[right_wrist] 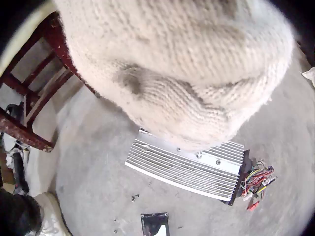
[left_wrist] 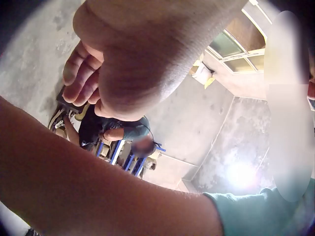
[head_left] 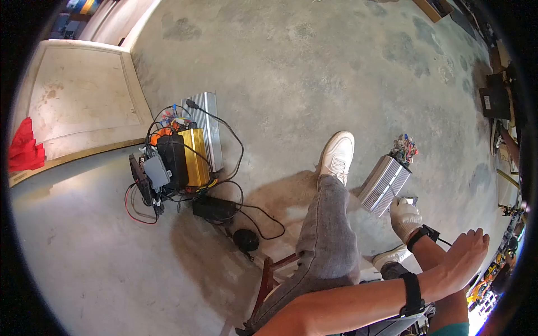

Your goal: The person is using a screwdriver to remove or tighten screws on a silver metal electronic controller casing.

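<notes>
My bare left hand (head_left: 460,259) is raised over the right forearm, its fingers loosely curled with nothing in them. In the left wrist view that hand (left_wrist: 138,59) shows from the palm side. My right hand (head_left: 407,218), in a white knitted glove, is curled at the side of a silver finned metal box (head_left: 384,185). A thin shaft like a screwdriver's shows at the glove's fingertips, the rest hidden in the hand. Coloured wires (right_wrist: 258,179) stick out of the box's end. Screw holes line its top face in the right wrist view, where the glove (right_wrist: 182,83) covers part of it.
A dark plate (right_wrist: 155,224) and small loose screws (right_wrist: 135,197) lie on the floor near the box. To the left stand a gold box (head_left: 196,157), another silver box (head_left: 210,129) and tangled cables. A red wooden stool (right_wrist: 34,98) is beside me. Another person (left_wrist: 125,129) sits farther off.
</notes>
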The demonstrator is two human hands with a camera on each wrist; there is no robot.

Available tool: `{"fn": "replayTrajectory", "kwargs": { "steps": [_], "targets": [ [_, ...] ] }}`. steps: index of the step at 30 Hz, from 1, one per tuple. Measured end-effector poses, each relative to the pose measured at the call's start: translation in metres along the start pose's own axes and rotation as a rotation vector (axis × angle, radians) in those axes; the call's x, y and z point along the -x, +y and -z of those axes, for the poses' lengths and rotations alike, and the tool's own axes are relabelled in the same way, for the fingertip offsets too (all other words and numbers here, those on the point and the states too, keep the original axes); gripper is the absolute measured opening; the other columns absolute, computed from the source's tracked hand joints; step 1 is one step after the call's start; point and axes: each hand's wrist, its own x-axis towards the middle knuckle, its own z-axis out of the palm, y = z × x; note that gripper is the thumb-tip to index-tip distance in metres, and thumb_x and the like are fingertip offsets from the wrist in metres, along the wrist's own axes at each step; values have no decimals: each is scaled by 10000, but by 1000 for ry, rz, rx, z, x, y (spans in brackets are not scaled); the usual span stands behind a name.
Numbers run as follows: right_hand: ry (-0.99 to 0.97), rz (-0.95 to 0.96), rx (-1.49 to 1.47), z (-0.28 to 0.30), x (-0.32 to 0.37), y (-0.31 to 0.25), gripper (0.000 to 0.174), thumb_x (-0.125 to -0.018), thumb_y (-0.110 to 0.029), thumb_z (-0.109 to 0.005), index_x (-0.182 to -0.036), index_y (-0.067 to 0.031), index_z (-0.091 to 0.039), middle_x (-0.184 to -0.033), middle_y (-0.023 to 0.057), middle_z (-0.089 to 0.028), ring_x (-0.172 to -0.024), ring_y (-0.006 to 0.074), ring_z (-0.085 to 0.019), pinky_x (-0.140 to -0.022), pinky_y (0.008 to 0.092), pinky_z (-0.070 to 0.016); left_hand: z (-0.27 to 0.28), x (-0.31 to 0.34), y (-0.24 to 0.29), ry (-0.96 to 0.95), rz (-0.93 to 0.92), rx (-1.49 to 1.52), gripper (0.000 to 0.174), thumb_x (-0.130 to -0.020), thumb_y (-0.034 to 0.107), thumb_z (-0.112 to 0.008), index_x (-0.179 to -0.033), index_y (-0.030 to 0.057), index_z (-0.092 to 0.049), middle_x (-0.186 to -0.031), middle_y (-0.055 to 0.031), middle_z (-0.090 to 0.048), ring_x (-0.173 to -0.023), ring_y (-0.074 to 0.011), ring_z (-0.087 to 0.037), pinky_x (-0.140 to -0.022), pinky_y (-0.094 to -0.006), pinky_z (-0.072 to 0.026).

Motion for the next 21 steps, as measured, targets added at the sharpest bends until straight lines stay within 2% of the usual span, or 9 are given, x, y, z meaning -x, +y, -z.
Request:
{"fn": "replayTrajectory", "kwargs": {
  "steps": [4, 7, 9, 12, 14, 16, 18, 19, 21],
  "targets": [
    [9, -6, 4, 0, 0, 2, 323, -995, -120, -501, -1307, -41, -531, -1163, 222, -653, -1005, 405, -718, -789, 521, -601, 9, -1, 1, 13, -1, -29, 264, -815, 28, -613, -1066, -53, -599, -985, -141, -616, -913, -250, -630, -738, -367, -527],
    [-20, -21, -1, -8, -7, 7, 447, -926, -124, -605, -1355, -55, -498, -1156, 225, -662, -957, 427, -716, -785, 543, -592, 7, -1, -3, 86, -41, -47, 264, -814, 27, -610, -1064, -56, -594, -991, -134, -611, -911, -244, -626, -741, -364, -526],
    [-37, -55, -46, 3, 0, 3, 428, -937, -106, -595, -1356, -70, -517, -1108, 213, -668, -993, 384, -725, -823, 499, -600, 17, 1, 0, 30, -36, -26, 279, -795, 25, -623, -1060, -59, -590, -975, -138, -604, -908, -251, -625, -761, -377, -526],
    [109, -59, -379, -17, -1, 10, 335, -913, -117, -609, -1243, -60, -607, -1092, 225, -698, -998, 400, -713, -862, 478, -576, 27, 9, 1, 39, -55, 81, 319, -760, 13, -649, -1064, -62, -589, -996, -172, -626, -906, -289, -640, -789, -394, -524],
    [210, -193, -620, -20, -6, 8, 228, -911, -144, -592, -1097, -54, -687, -1045, 235, -723, -1010, 429, -692, -867, 490, -553, 44, 12, 3, -3, -88, 36, 270, -795, 27, -672, -1049, -38, -606, -1008, -164, -638, -910, -274, -659, -770, -360, -542],
    [298, -344, -825, -29, -13, 3, 269, -899, -230, -596, -1018, -19, -714, -1000, 256, -721, -1010, 445, -689, -862, 478, -542, 82, 12, 5, -62, -88, -14, 227, -815, 57, -686, -1025, 3, -620, -993, -134, -646, -912, -237, -669, -778, -333, -553],
    [122, -441, -1206, -15, -12, 0, 298, -879, -227, -607, -924, 51, -705, -798, 217, -701, -677, 323, -700, -617, 433, -541, 82, 11, -1, -15, -123, -30, 222, -796, 49, -679, -999, -10, -610, -941, -142, -641, -866, -251, -678, -727, -342, -572],
    [67, -450, -1513, -17, -13, 3, 232, -906, -173, -592, -854, 37, -676, -729, 125, -650, -515, 185, -596, -443, 347, -454, 81, 11, -4, 2, -129, -13, 243, -775, 23, -669, -1000, -40, -599, -921, -164, -633, -840, -283, -684, -704, -362, -590],
    [-144, -605, -2096, -18, -19, 13, 179, -952, -174, -547, -821, -59, -586, -592, -10, -501, -436, 70, -450, -350, 244, -341, 80, 12, -5, -8, -140, -9, 240, -772, 22, -671, -993, -38, -599, -919, -162, -633, -840, -282, -686, -703, -360, -590]
  ]
}}
